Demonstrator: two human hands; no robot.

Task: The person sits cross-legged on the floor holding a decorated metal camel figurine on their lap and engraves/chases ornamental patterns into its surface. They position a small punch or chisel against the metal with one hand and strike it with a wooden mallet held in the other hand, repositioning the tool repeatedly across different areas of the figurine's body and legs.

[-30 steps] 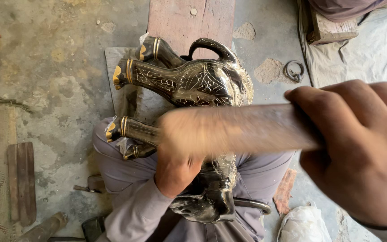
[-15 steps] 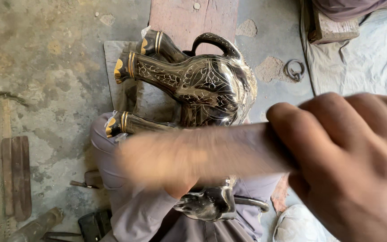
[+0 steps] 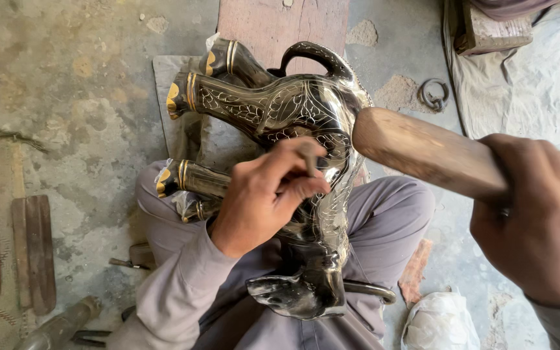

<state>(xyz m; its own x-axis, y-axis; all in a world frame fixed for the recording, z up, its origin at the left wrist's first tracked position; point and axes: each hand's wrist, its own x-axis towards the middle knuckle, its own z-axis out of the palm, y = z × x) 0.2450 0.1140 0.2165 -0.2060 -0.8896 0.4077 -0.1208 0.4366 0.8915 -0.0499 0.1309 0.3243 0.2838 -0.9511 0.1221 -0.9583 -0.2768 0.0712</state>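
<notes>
Your left hand (image 3: 264, 194) pinches a small punch (image 3: 307, 155) against the engraved metal animal figure (image 3: 293, 129) across your lap, while your right hand (image 3: 539, 220), fist closed, holds the wooden mallet (image 3: 422, 152) just right of it.

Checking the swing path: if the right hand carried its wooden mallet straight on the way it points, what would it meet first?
Probably the engraved metal animal figure: the mallet in the right hand points at its body, just above the left hand. Depth is unclear.
</notes>
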